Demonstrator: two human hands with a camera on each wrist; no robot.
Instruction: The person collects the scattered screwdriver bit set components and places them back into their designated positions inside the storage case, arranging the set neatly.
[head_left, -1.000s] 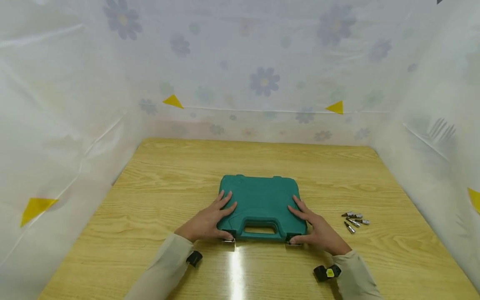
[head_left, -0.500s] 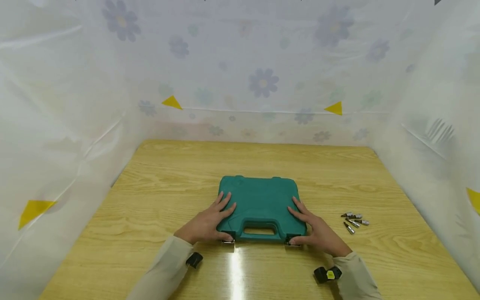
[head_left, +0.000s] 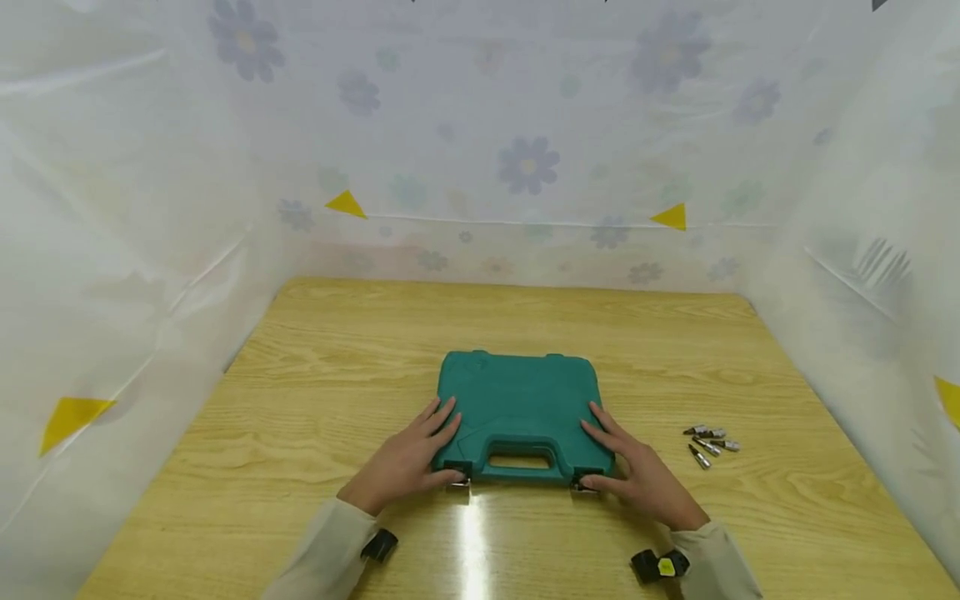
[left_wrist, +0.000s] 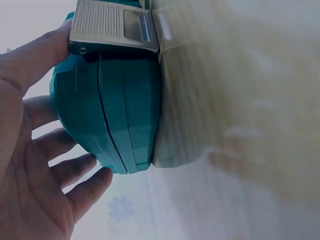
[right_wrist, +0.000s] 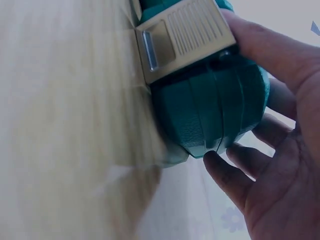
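Note:
A green plastic carrying case (head_left: 525, 392) lies flat on the wooden table, its handle toward the person and its lid down. The left hand (head_left: 401, 458) rests at the case's front left corner, fingers spread over the lid's edge and thumb by a metal latch (left_wrist: 115, 25). At the front right corner, the right hand (head_left: 645, 479) lies in the same way, its thumb touching the top of the other metal latch (right_wrist: 185, 40). Both wrist views show loosely bent fingers along the case's ends.
Several small metal screwdriver bit sockets (head_left: 707, 446) lie in a group on the table (head_left: 360, 350), right of the case. White flower-patterned sheeting (head_left: 465, 125) encloses the back and both sides, with yellow triangles stuck on it.
The left hand has slid a little left and toward the person; the right hand has shifted slightly right and nearer too. The case and the small sockets stay in place.

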